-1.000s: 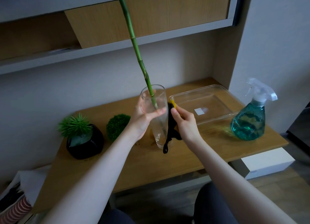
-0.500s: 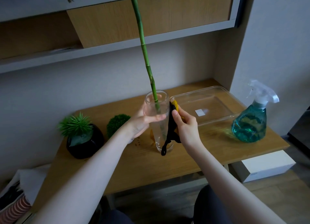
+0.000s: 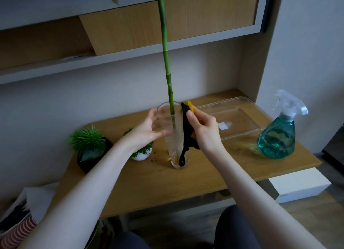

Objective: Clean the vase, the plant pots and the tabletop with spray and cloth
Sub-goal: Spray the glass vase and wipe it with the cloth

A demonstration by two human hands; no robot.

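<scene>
Left hand (image 3: 149,130) grips the tall clear glass vase (image 3: 174,137) to steady it upright on the wooden tabletop (image 3: 158,185), as right hand (image 3: 205,130) clutches a black-and-yellow cloth (image 3: 187,125), wiping its side

The room is dim, with soft grey light that seems to come from the right side. The spray bottle (image 3: 277,135) throws a greenish glow on the table (image 3: 204,176) at its left. Shadows are weak. The wall shelf (image 3: 111,60) bends at the edges from the wide lens. The left hand (image 3: 149,129) looks slightly blurred.
</scene>
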